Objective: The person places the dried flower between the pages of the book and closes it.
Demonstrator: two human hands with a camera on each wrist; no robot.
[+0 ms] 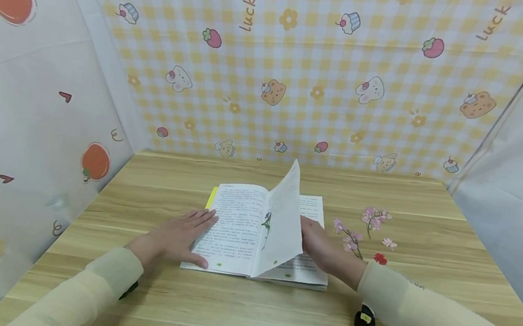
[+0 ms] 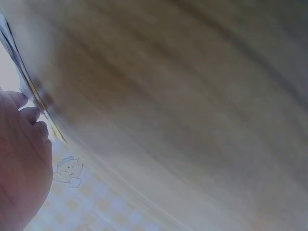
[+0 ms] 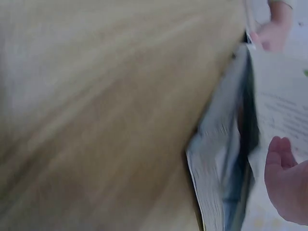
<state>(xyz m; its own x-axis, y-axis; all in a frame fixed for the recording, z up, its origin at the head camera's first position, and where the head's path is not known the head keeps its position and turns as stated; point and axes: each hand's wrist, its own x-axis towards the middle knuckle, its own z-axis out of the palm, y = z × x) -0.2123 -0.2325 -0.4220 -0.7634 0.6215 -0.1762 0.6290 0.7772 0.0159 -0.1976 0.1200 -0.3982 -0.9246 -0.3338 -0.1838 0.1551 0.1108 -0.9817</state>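
Note:
An open book point(image 1: 234, 230) lies on the wooden table, its pages printed with small text. My left hand point(image 1: 183, 235) rests flat on the left page near its outer edge, with the thumb spread toward the lower corner. One page point(image 1: 284, 219), showing a small plant picture, stands up from the spine, between the two halves. Behind that raised page is my right hand point(image 1: 322, 248), touching its far side; the page covers the fingers in the head view. The right wrist view shows the right hand's fingers point(image 3: 280, 151) fairly straight against the paper.
Pink flower sprigs point(image 1: 373, 219) and a small red flower point(image 1: 380, 259) lie right of the book, near the right forearm. A yellow edge point(image 1: 211, 198) shows under the book's left side. A checked cloth point(image 1: 300, 81) hangs behind the table.

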